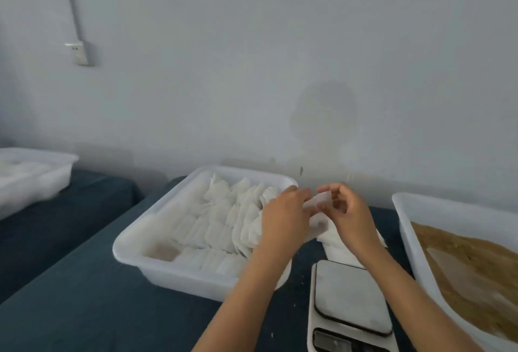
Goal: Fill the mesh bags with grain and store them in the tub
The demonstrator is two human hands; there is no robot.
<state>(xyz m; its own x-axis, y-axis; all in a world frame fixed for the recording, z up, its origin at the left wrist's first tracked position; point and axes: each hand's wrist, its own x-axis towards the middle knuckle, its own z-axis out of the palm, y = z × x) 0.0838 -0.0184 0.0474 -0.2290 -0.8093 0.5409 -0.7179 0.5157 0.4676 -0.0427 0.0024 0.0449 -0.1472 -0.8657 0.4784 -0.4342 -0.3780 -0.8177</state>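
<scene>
Holding one small mesh bag up between both hands, I had it just past the right rim of the tub, which already held rows of filled bags. My left hand pinched one edge and my right hand the other, fingers curled; through the blur it seemed they were parting its mouth. Opening it wide before reaching the grain on my right would limit spills near the scale.
</scene>
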